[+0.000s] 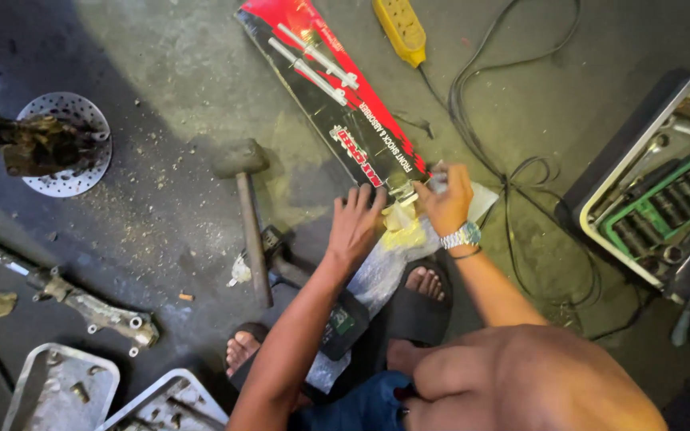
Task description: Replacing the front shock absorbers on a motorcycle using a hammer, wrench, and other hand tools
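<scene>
**Head view: 2 hands at the end of a long carton on a workshop floor**

Head camera looks down on a stained concrete floor (185,72) strewn with parts. Largest of the loose things is a long red and black carton (333,96), lying diagonally with its near end at the hands. At the right edge sits a metal tray (600,231) holding a green socket rack (668,199) and spanners. A perforated brake disc (65,144) lies far left, and below it a grey fork leg (65,295). A hammer (249,215) with a wooden handle rests just left of the arms. A yellow power strip (399,28) lies at the top, its black cable (513,175) looping down the right side.

The left hand (354,223) is spread flat, fingers wide, pressing on the carton's near end and the clear plastic wrapping (377,275) beside it. The right hand (447,199), a metal watch (461,236) at its wrist, is closed around something small and pale at the carton's corner, possibly a twist of the plastic; what it is cannot be told. Yellowish paper (405,231) lies between the 2 hands. Sandalled feet show beneath the arms.
</scene>
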